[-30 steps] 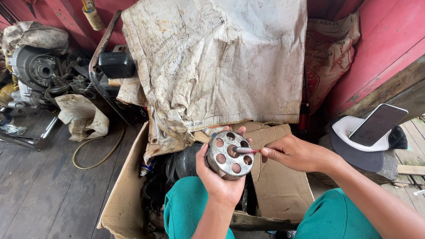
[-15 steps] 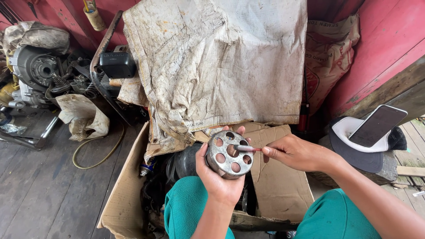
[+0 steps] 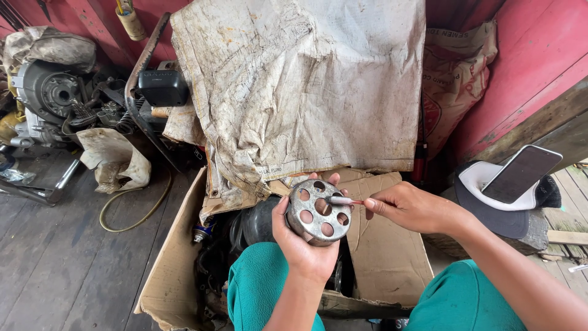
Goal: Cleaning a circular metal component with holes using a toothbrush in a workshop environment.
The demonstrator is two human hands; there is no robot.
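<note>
Your left hand (image 3: 304,245) cups a round, holed metal clutch drum (image 3: 318,211) upright above your knees, fingers wrapped behind its rim. Your right hand (image 3: 411,208) pinches a thin brush (image 3: 340,200), tip at the drum's centre, over the open cardboard box (image 3: 386,263).

The drum (image 3: 318,211) sits in the left hand (image 3: 303,248) above the box (image 3: 380,270); the right hand (image 3: 413,208) is just right of it. A sack (image 3: 294,92) hangs behind, an engine (image 3: 46,98) lies far left, and a phone (image 3: 520,175) rests on a cap (image 3: 484,208) at right.
</note>
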